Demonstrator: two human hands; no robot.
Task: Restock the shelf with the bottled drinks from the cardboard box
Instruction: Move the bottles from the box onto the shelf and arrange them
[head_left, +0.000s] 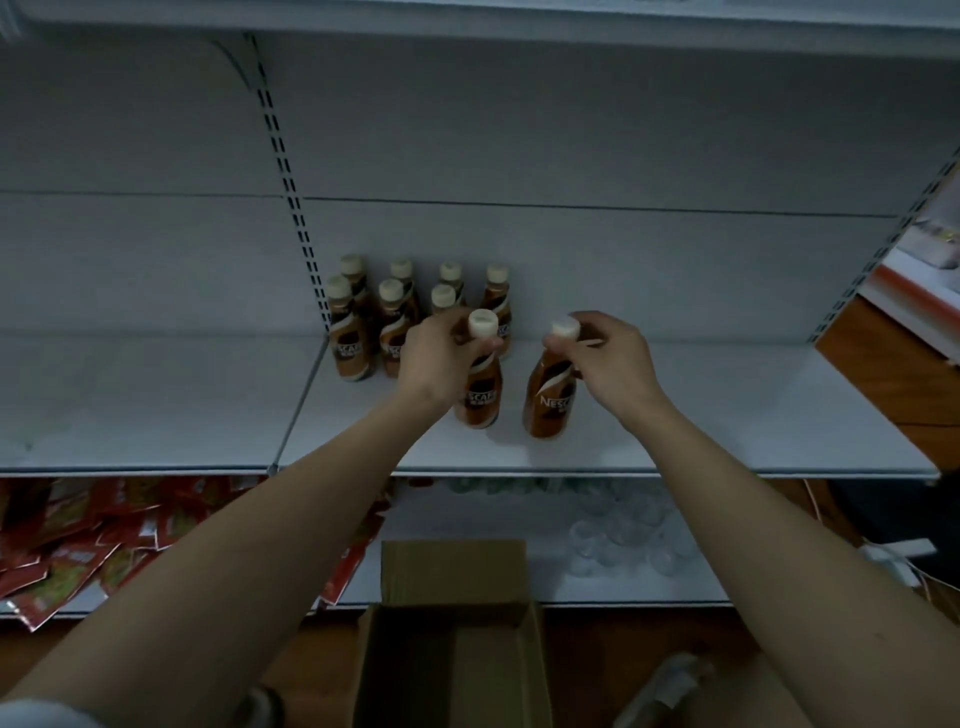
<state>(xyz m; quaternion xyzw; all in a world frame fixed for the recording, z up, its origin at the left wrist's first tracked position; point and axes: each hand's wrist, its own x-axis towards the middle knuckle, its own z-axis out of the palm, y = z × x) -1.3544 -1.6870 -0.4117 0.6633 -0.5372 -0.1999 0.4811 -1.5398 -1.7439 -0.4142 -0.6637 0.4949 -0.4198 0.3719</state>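
Observation:
Two brown coffee bottles with cream caps stand on the white shelf (701, 415). My left hand (436, 358) grips the neck of the left bottle (480, 395). My right hand (608, 358) grips the neck of the right bottle (550, 405), which leans slightly. Behind them, several matching bottles (395, 317) stand in two rows against the back panel near the slotted upright. An open cardboard box (452, 649) sits below at the bottom centre; its inside looks dark and I cannot tell what it holds.
The lower shelf holds red snack packets (78, 545) at left and clear plastic cups (623, 535) at right. A wooden counter (893, 374) stands to the right of the shelf. The shelf surface right of the bottles is bare.

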